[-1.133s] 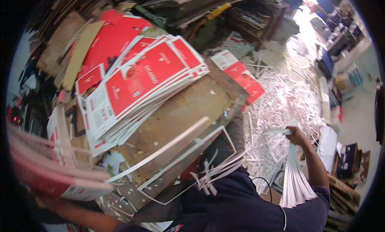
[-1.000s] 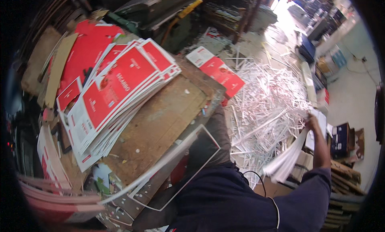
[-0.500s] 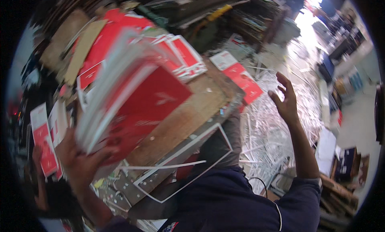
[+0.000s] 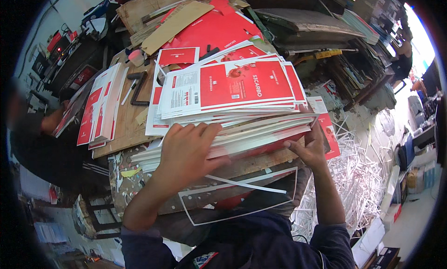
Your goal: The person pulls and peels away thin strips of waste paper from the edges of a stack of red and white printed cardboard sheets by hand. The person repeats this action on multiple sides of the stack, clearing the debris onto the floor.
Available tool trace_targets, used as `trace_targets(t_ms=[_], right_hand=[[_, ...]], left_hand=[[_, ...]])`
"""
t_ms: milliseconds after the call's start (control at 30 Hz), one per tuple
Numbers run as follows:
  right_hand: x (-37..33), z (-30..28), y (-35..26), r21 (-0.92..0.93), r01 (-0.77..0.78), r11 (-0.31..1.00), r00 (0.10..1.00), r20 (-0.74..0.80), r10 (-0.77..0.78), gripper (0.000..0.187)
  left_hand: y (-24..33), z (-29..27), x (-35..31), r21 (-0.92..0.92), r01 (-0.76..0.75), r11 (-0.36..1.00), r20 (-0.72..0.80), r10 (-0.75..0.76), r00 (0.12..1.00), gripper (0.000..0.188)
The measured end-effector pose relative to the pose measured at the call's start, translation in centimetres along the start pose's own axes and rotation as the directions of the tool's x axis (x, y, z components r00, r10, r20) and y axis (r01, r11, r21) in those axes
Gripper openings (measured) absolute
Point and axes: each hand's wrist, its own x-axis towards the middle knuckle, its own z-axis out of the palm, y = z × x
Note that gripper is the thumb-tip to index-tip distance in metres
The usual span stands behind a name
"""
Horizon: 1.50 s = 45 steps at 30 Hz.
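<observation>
A thick stack of red and white printed sheets [image 4: 263, 135] stands tilted at the table's near side, its white cut edges toward me. My left hand [image 4: 188, 150] is closed around its left part, fingers over the top edge and thumb along the near face. At the right end, my right hand [image 4: 311, 145] grips the corner, thumb in front and fingers mostly hidden behind. Just beyond lies a flat pile of similar red and white printed sheets [image 4: 233, 87], its layers slightly uneven. A thin white frame-shaped paper offcut [image 4: 240, 218] and a loose strip lie over my lap.
Narrower stacked prints [image 4: 95, 108] sit at the table's left, beside a dark bent metal bar [image 4: 135, 90]. A cardboard strip [image 4: 177, 27] lies across red sheets at the back. White paper shreds [image 4: 349, 176] cover the floor at right. Another person's arm [image 4: 53, 122] is at far left.
The stack, raised and blurred in my left hand before, is now lower at the table's near side. My right hand, previously empty and raised, has come in to grip its right end. The view has turned.
</observation>
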Motion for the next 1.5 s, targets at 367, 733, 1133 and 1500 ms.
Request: trace_targets(t_ms=[367,733,1133,1500], right_hand=[[0.1,-0.6,1.1,0.151,-0.187,0.971,0.981,-0.016,0.191,0.108],[6.4,3.9,-11.5,-0.727,0.398,0.56,0.912,0.378,-0.157,0.083],[7.8,10.9,-12.2,-0.577,0.45,0.681,0.79,0.613,-0.004,0.023],[7.5,12.0,-11.1,-0.582,0.608,0.54,0.732,0.675,-0.096,0.02]], left_hand=[[-5.6,-2.8,-6.5,-0.097,0.295,0.95,-0.143,-0.307,0.941,0.072],[-4.4,-2.4,-5.4,-0.019,0.187,0.982,-0.165,-0.187,0.968,0.059],[-3.4,-0.5,-4.0,-0.151,0.133,0.979,-0.155,-0.157,0.975,0.068],[-3.6,-1.0,-3.5,-0.144,0.167,0.976,-0.072,-0.178,0.981,0.063]])
